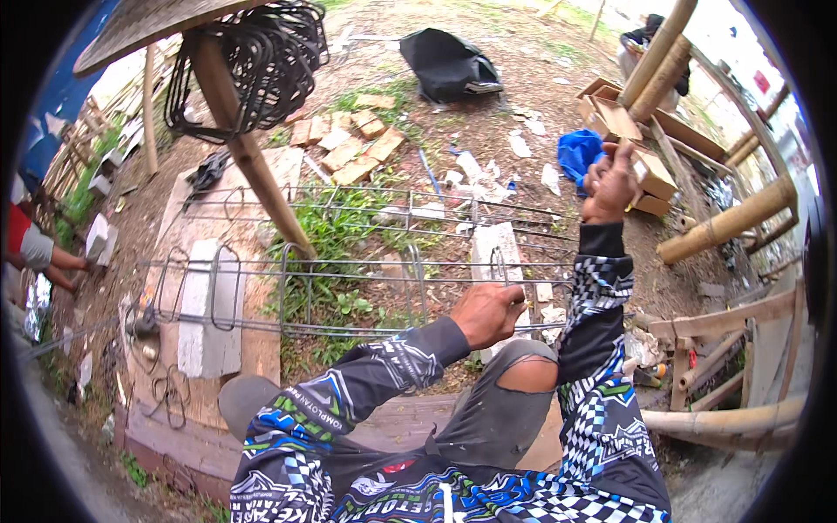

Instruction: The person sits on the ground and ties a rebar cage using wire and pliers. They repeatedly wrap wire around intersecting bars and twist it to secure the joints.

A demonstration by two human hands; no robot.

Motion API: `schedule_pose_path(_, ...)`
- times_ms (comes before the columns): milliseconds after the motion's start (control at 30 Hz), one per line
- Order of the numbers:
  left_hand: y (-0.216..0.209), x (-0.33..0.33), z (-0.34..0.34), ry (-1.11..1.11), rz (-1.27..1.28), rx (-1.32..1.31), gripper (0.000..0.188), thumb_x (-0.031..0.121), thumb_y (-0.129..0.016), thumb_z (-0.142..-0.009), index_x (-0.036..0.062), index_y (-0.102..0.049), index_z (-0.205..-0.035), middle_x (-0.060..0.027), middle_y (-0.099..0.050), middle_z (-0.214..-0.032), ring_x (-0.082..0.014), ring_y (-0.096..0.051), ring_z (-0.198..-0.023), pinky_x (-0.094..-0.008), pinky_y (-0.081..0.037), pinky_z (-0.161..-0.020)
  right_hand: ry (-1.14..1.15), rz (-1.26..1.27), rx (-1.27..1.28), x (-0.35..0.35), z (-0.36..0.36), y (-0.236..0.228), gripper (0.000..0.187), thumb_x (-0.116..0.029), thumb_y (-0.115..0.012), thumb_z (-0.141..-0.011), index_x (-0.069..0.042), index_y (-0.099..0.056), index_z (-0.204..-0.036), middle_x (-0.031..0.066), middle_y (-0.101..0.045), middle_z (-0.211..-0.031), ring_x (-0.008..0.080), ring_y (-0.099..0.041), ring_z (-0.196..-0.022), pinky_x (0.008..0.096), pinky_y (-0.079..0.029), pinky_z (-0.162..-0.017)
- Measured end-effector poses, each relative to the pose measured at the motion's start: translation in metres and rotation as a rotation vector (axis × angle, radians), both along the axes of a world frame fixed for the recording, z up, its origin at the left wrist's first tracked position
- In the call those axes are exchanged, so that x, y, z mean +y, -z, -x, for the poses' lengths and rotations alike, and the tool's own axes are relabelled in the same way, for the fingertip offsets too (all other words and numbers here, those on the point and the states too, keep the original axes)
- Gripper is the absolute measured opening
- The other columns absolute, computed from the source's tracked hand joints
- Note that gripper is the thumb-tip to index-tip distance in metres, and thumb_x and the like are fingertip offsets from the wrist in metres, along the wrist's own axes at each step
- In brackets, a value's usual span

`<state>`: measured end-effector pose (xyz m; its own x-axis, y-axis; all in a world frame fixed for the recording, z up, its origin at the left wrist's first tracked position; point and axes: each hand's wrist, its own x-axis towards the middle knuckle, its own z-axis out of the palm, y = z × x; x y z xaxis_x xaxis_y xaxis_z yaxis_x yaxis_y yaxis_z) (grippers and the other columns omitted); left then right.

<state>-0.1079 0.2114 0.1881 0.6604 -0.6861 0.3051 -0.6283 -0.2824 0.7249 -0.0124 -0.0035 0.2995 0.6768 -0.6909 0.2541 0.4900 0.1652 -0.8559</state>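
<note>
A long rebar cage (353,268) of thin steel bars and rectangular stirrups lies crosswise in front of me. It rests on two pale blocks, a left block (209,309) and a right block (495,248). My left hand (490,315) is closed at the cage's near side, towards its right end, with fingers curled round the steel there. My right hand (609,185) is raised beyond the cage's right end, fingers bent and pressed together; anything in them is too small to make out. A loose stirrup (225,283) stands against the left block.
A bundle of black stirrups (253,65) hangs on a bamboo post (248,157). Beyond lie a pile of tan blocks (353,144), a black bag (449,65), a blue plastic bag (580,157) and cardboard boxes (649,174). Other people are at far left and back right.
</note>
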Motion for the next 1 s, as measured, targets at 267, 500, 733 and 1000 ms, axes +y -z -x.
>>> schedule_pose_path(267, -0.041, 0.080, -0.095, -0.003, 0.765, 0.490, 0.055, 0.031, -0.062, -0.097, -0.0026, -0.048, -0.138, -0.0178, -0.061, -0.127, -0.0235, -0.065, -0.104, -0.0317, -0.052, -0.088, -0.519, 0.475, 0.269, 0.129, 0.007, 0.002, 0.059, -0.049, -0.042, -0.103, -0.015, -0.040, -0.055, -0.0101, -0.033, -0.053, 0.0024, -0.026, -0.047, 0.0236, -0.018, -0.043)
schedule_pose_path(500, -0.083, 0.150, -0.128, -0.162, 1.175, 0.693, 0.036, 0.023, -0.050, -0.103, -0.0024, -0.056, -0.127, -0.0181, -0.071, -0.099, -0.0242, -0.072, -0.085, -0.0334, -0.058, -0.079, -0.916, 0.583, 0.754, 0.214, 0.019, 0.009, 0.073, -0.070, -0.027, -0.096, -0.007, -0.060, -0.077, -0.0092, -0.035, -0.056, 0.0050, -0.028, -0.050, 0.0237, -0.022, -0.046)
schedule_pose_path(733, -0.080, 0.178, -0.134, 0.177, 0.843, 0.870, 0.027, 0.017, -0.054, -0.099, -0.0040, -0.067, -0.110, -0.0113, -0.070, -0.087, -0.0149, -0.067, -0.077, -0.0240, -0.054, -0.062, -0.663, 0.513, 0.539, 0.259, 0.031, 0.021, 0.065, -0.059, -0.028, -0.101, -0.002, -0.060, -0.099, -0.0001, -0.049, -0.059, 0.0096, -0.049, -0.048, 0.0263, -0.046, -0.048)
schedule_pose_path(1000, -0.108, 0.211, -0.099, -0.246, 0.645, 0.008, 0.050, 0.034, -0.077, -0.083, -0.0036, -0.068, -0.115, -0.0232, -0.068, -0.112, -0.0315, -0.067, -0.103, -0.0374, -0.051, -0.090, 0.225, 1.449, 0.394, 0.266, 0.037, 0.009, 0.046, -0.039, -0.040, -0.103, 0.001, -0.064, -0.110, 0.0183, -0.069, -0.085, 0.0400, -0.065, -0.082, 0.0446, -0.051, -0.074)
